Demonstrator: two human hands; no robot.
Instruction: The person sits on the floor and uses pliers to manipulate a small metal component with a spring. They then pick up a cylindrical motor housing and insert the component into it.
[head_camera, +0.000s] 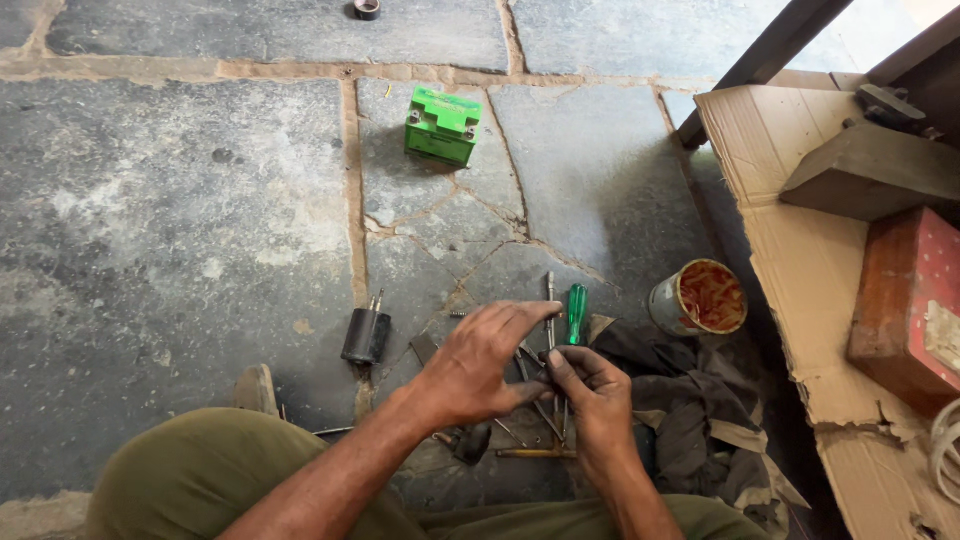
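My left hand hovers over a pile of hand tools on the stone floor, fingers stretched forward and apart, thumb near my right hand. My right hand is curled beside it, fingertips pinching something small and dark that I cannot make out. A green-handled screwdriver lies just beyond both hands, next to a thin metal rod. A black cylindrical part with two prongs stands to the left of my left hand.
A green box-shaped battery sits farther out on the floor. A tin with orange contents stands to the right, by a dark rag. Flattened cardboard, a red box and a wooden block fill the right side.
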